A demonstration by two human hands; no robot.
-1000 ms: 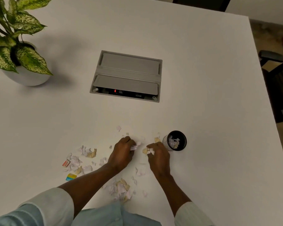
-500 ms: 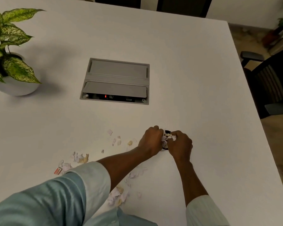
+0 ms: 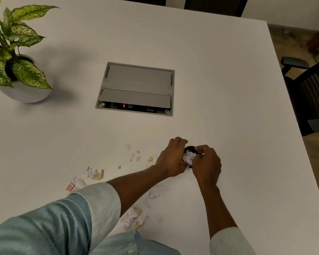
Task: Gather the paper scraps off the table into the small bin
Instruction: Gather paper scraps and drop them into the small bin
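Between the left hand [image 3: 170,159] and right hand [image 3: 207,163], both curled on scraps [image 3: 189,157], bin [image 3: 190,149] mostly hidden.

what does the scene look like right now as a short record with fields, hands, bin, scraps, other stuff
left hand: over the small bin, fingers curled at its rim
right hand: opposite side of the bin, fingers curled
small bin: dark, mostly hidden between the hands, white scraps at its mouth
paper scraps: many loose on the table, left of the hands and near the person
table: white
other: potted plant far left; grey cable box set into the table
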